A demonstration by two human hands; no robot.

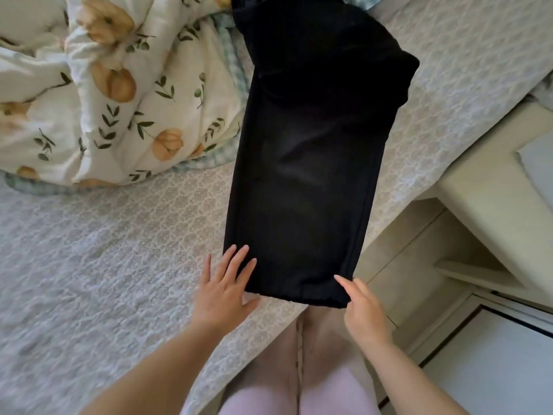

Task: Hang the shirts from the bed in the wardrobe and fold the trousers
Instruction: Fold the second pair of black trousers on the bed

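Head view, looking down over the edge of a bed (119, 241) covered with a pale textured spread. A flowered duvet (119, 94) is bunched at the far left. The black trousers (305, 175) lie lengthwise on the bed, apparently laid leg on leg. Their narrow end is nearest the person and the wider end runs out of view at the top. A cream bedside cabinet (484, 187) stands to the right, beside the bed.

The left hand (223, 290) lies flat with its fingers spread, and the fingertips rest on the near left corner of the cloth. The right hand (365, 310) has straight fingers touching the near right corner. It holds nothing that can be seen, and its thumb is hidden.

Handling, as a judgement:
- The cloth looks soft, limp and fairly light, so it will sag wherever it is not supported and will crease readily.
- The best grip is a pinch at both near corners, so the end can be lifted evenly and carried over toward the far end.

No shirts are in view.
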